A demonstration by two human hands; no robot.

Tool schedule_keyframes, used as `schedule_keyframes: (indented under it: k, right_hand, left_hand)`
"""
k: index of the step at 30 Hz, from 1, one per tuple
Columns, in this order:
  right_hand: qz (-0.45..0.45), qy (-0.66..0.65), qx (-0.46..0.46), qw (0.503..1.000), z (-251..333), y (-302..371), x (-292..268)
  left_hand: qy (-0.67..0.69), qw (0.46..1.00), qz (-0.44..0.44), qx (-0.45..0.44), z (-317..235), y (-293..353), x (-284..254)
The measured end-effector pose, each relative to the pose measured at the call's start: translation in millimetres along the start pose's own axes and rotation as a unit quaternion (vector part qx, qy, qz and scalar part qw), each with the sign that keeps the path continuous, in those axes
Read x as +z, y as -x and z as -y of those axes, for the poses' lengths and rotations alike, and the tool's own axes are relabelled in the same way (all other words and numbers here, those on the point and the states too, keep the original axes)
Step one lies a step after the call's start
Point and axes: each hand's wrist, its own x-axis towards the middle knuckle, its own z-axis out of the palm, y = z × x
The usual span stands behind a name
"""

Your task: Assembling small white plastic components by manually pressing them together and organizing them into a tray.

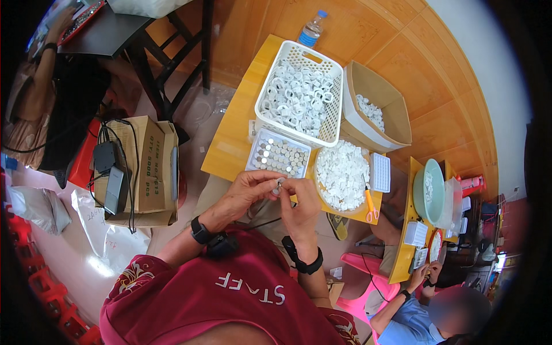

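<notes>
My left hand [253,191] and my right hand [301,207] meet in front of my chest, at the near edge of the yellow table. Between their fingertips they pinch a small whitish-grey piece [278,185]; its exact kind is too small to make out. Just beyond the hands, a shallow white tray [253,160] holds rows of round, silvery-grey discs. Behind it stands a white perforated plastic basket [329,135] full of white ring-shaped plastic parts [299,95]. To the right of my hands lies a round heap of small white plastic pieces [343,175].
Orange-handled scissors [372,213] lie by the heap, beside a white gridded tray [380,172]. A cardboard box [397,118] and a water bottle [312,30] stand farther back. On the left is a carton [152,172] with cables. Co-workers sit at right and far left.
</notes>
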Motion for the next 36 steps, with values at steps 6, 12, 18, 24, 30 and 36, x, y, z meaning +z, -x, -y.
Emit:
schedule_keyframes:
  k: [6,12,18,24,30,36]
  right_hand:
    - [0.020,-0.056,0.051,0.997,0.4,0.6,-8.9]
    - [-0.016,-0.073,0.092,0.993,-13.9,-10.4,-20.5]
    - [-0.018,-0.007,0.156,0.988,-54.9,-20.3,-14.1]
    - [0.003,-0.015,0.154,0.988,-53.0,-13.8,-2.8]
    - [0.031,0.033,0.153,0.987,-52.9,-17.3,2.0]
    - [0.046,0.058,0.132,0.989,-55.8,-15.6,1.4]
  left_hand:
    - [-0.003,1.000,0.002,0.000,-0.5,0.0,1.6]
    - [0.023,1.000,0.002,0.010,-3.2,3.0,0.4]
    - [0.031,0.999,0.008,0.008,-4.4,4.2,-5.3]
    - [0.044,0.999,-0.015,0.022,-6.3,2.7,-8.7]
    - [0.044,0.999,-0.018,0.014,-6.2,1.7,-8.2]
    - [0.049,0.999,-0.020,0.011,-5.6,2.1,-9.5]
